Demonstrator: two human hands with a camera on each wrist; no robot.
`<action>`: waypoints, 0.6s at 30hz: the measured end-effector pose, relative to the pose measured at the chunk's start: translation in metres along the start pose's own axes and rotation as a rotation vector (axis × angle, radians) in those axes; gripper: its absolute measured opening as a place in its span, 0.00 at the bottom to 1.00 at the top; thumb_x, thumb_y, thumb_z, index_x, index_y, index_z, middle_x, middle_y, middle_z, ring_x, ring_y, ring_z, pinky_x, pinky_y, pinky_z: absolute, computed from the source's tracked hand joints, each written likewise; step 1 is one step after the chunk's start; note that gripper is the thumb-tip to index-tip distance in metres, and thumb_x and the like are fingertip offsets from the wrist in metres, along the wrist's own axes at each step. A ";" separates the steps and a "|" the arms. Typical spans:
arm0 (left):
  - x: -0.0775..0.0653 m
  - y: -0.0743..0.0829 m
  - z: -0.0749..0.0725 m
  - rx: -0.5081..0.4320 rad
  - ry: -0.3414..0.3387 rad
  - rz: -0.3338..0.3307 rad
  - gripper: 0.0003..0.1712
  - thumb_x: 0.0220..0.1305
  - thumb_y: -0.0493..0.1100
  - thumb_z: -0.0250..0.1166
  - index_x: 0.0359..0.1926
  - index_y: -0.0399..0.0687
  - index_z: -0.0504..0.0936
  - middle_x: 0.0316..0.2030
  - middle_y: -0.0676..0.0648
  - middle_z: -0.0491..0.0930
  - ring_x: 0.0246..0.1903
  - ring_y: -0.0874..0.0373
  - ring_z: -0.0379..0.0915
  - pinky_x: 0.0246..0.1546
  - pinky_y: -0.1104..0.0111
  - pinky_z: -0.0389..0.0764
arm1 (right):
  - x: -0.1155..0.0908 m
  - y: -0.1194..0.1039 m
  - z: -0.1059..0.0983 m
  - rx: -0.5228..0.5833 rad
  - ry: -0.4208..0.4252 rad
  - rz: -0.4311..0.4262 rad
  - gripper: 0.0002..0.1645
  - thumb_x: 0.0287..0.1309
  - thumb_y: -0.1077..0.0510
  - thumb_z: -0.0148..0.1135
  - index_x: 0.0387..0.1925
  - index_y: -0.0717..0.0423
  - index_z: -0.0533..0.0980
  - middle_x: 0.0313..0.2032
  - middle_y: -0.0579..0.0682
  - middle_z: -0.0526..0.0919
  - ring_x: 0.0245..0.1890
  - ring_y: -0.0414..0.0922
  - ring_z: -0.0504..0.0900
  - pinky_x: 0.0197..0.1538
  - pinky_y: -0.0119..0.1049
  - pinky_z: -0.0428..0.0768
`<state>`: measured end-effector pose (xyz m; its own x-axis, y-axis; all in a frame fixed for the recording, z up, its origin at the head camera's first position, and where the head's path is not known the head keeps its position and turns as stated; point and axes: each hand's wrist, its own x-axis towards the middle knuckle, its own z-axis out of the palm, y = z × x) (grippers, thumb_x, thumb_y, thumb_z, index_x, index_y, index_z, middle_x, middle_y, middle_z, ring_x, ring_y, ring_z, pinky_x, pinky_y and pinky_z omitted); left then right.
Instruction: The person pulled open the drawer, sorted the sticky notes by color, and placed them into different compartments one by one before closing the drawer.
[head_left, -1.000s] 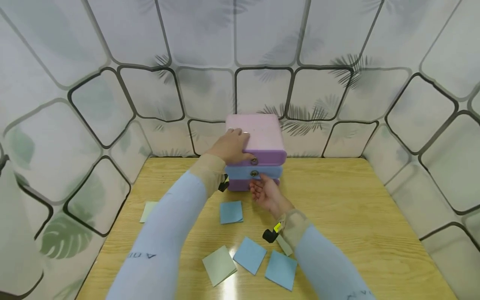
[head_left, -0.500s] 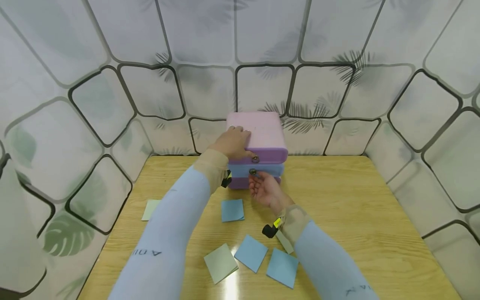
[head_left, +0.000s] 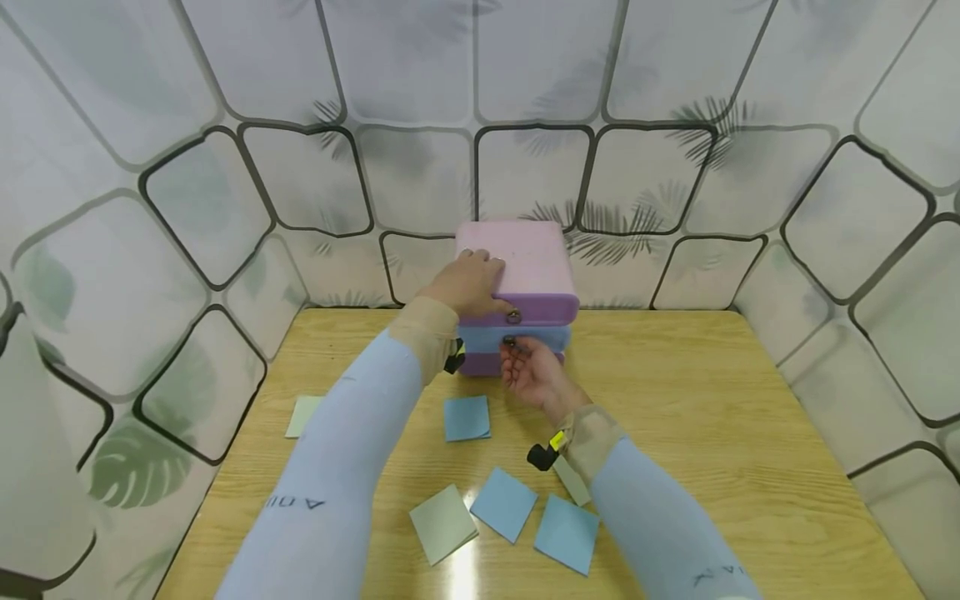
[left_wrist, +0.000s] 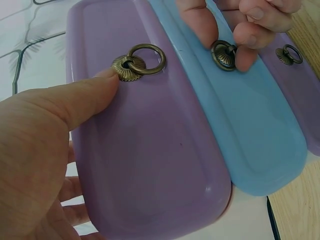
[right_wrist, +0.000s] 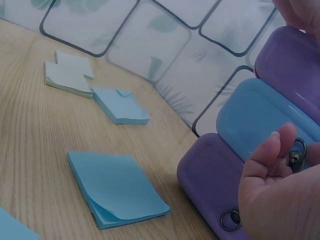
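A small drawer box with a pink top [head_left: 528, 250] stands at the back of the table, with purple, blue and purple drawer fronts. My left hand [head_left: 468, 283] rests on its top, and the thumb presses the upper purple drawer front [left_wrist: 145, 130] beside its brass ring pull [left_wrist: 146, 59]. On the blue middle drawer [left_wrist: 260, 135], my right hand [head_left: 536, 375] pinches the brass ring pull [left_wrist: 223, 55] between thumb and finger, the other fingers curled below. The lower purple drawer [right_wrist: 210, 175] has a ring pull [right_wrist: 230, 220] hanging free. All three drawers look pushed in.
A blue sticky-note pad [head_left: 467, 418] lies in front of the box. Nearer are a pale green pad [head_left: 444, 525] and two blue pads [head_left: 504, 505] [head_left: 567, 533]. Other pale pads [head_left: 302, 415] [head_left: 572, 482] lie partly behind my sleeves. A patterned backdrop [head_left: 420, 183] surrounds the table.
My right fingers have come up from just below the blue drawer's ring pull and now pinch it. My left hand has kept its place on the box top.
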<state>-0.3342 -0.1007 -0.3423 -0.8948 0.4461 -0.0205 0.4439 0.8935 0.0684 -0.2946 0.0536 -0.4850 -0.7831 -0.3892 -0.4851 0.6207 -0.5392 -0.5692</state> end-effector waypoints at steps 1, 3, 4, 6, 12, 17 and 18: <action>0.000 0.000 0.000 0.002 -0.001 0.000 0.47 0.56 0.68 0.65 0.67 0.43 0.65 0.63 0.40 0.66 0.63 0.45 0.60 0.65 0.56 0.61 | 0.000 0.000 0.000 -0.008 -0.002 -0.002 0.14 0.70 0.52 0.45 0.40 0.56 0.73 0.32 0.45 0.77 0.27 0.38 0.72 0.31 0.29 0.70; 0.000 0.000 0.000 0.004 -0.002 -0.001 0.48 0.56 0.68 0.65 0.68 0.43 0.65 0.64 0.40 0.65 0.64 0.45 0.59 0.66 0.56 0.61 | 0.000 0.000 0.000 -0.021 -0.002 -0.006 0.12 0.69 0.54 0.45 0.39 0.56 0.74 0.30 0.45 0.77 0.26 0.38 0.72 0.30 0.28 0.71; 0.000 0.000 0.000 0.004 -0.002 -0.002 0.48 0.56 0.68 0.65 0.68 0.43 0.64 0.64 0.40 0.65 0.64 0.44 0.59 0.66 0.56 0.60 | 0.000 0.000 0.000 -0.026 -0.003 -0.008 0.12 0.68 0.56 0.45 0.39 0.57 0.74 0.29 0.45 0.78 0.25 0.38 0.72 0.30 0.28 0.71; 0.001 0.000 0.001 0.004 -0.001 -0.006 0.48 0.56 0.68 0.64 0.68 0.44 0.64 0.65 0.40 0.64 0.65 0.44 0.58 0.66 0.56 0.60 | 0.000 0.001 -0.001 -0.029 0.001 -0.012 0.12 0.68 0.57 0.44 0.38 0.57 0.74 0.28 0.46 0.77 0.24 0.38 0.72 0.29 0.28 0.71; 0.003 -0.002 0.003 0.005 0.006 -0.014 0.48 0.55 0.68 0.65 0.68 0.45 0.64 0.65 0.41 0.64 0.64 0.45 0.58 0.66 0.56 0.60 | 0.003 0.003 -0.006 -0.043 0.025 -0.015 0.09 0.70 0.58 0.44 0.39 0.57 0.71 0.27 0.46 0.77 0.23 0.38 0.73 0.28 0.28 0.72; 0.003 -0.002 0.004 0.009 0.010 -0.007 0.47 0.56 0.68 0.64 0.67 0.45 0.65 0.65 0.40 0.65 0.64 0.44 0.59 0.65 0.56 0.61 | 0.007 0.007 -0.012 -0.069 0.034 -0.029 0.09 0.72 0.57 0.45 0.37 0.57 0.69 0.25 0.46 0.77 0.21 0.37 0.73 0.27 0.27 0.73; 0.002 -0.002 0.004 0.010 0.009 -0.005 0.47 0.56 0.68 0.64 0.67 0.45 0.65 0.65 0.40 0.64 0.64 0.44 0.59 0.65 0.56 0.61 | 0.008 0.009 -0.013 -0.077 0.035 -0.040 0.09 0.72 0.57 0.45 0.37 0.57 0.69 0.25 0.45 0.77 0.21 0.36 0.73 0.27 0.27 0.73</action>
<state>-0.3369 -0.1015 -0.3467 -0.8974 0.4411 -0.0123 0.4398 0.8962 0.0580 -0.2951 0.0558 -0.5029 -0.8064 -0.3413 -0.4829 0.5910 -0.4944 -0.6374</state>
